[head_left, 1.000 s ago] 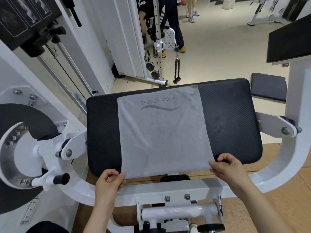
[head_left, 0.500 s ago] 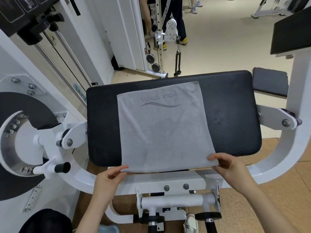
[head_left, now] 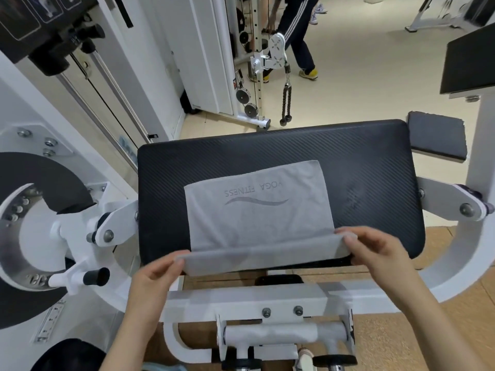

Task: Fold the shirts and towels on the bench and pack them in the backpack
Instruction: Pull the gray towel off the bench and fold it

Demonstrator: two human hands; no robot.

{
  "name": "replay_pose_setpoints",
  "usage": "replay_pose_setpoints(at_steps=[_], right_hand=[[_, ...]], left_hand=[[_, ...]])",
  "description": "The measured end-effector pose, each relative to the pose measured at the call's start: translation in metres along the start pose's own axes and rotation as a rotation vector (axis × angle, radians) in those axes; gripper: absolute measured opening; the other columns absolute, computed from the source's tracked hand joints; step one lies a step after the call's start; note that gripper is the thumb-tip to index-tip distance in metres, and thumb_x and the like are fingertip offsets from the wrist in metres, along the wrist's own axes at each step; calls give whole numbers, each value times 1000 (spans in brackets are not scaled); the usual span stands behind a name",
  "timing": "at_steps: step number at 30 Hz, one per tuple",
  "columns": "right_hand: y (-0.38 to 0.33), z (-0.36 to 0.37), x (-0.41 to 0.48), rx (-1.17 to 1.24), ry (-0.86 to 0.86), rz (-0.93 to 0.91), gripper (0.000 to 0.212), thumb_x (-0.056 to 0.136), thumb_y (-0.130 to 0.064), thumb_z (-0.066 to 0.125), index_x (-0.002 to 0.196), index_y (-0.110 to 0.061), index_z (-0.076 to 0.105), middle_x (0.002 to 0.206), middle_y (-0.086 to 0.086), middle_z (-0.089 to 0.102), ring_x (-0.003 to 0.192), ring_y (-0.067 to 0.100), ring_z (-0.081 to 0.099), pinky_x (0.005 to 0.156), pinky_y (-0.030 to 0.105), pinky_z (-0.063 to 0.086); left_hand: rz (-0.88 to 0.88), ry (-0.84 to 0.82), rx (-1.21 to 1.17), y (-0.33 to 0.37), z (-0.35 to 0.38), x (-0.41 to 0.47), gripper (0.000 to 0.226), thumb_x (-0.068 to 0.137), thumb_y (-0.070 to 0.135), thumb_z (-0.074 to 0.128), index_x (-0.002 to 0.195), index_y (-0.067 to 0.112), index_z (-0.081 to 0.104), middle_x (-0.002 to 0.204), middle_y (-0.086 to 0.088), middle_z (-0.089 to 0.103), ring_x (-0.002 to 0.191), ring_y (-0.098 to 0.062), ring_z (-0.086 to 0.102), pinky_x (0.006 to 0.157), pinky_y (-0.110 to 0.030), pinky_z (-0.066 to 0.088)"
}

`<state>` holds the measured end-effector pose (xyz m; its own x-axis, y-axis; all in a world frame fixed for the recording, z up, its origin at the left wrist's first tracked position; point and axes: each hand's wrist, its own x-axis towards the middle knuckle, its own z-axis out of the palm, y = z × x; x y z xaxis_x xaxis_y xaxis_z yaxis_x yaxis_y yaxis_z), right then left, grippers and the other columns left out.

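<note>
A grey towel (head_left: 257, 210) printed with "YOGA FITNESS" lies on the black padded bench (head_left: 369, 188). Its near edge is lifted and turned over towards the far side, forming a low fold along the bench's front edge. My left hand (head_left: 156, 277) pinches the near left corner of the towel. My right hand (head_left: 375, 253) pinches the near right corner, a little farther forward over the pad. No backpack and no shirts show in this view.
The bench sits in a white machine frame (head_left: 241, 303) with a weight disc and lever (head_left: 80, 274) at the left. A small black pad (head_left: 436, 135) is at the right. A person's legs (head_left: 297, 41) stand by a cable machine (head_left: 257, 76) behind.
Both hands have lifted the towel's near edge off the bench front and carried it forward over the towel. The head has moved closer and the view has tilted.
</note>
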<state>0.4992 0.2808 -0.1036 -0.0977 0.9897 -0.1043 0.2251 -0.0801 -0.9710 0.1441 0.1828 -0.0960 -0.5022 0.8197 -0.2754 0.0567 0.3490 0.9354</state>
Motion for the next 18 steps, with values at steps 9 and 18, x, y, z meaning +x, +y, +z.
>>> replay_pose_setpoints(at_steps=[9, 18], right_hand=[[-44, 39, 108, -183, 196, -70, 16, 96, -27, 56, 97, -16, 67, 87, -4, 68, 82, 12, 61, 74, 33, 47], [-47, 55, 141, -390, 239, -121, 19, 99, -29, 48, 99, -16, 63, 88, -5, 64, 85, 13, 58, 74, 29, 40]], left_hand=[[179, 269, 4, 41, 42, 89, 11, 95, 25, 60, 91, 31, 68, 89, 12, 69, 83, -4, 62, 76, -26, 50], [297, 422, 277, 33, 60, 123, 20, 98, 34, 51, 99, 18, 64, 90, 6, 62, 81, -1, 55, 68, -19, 40]])
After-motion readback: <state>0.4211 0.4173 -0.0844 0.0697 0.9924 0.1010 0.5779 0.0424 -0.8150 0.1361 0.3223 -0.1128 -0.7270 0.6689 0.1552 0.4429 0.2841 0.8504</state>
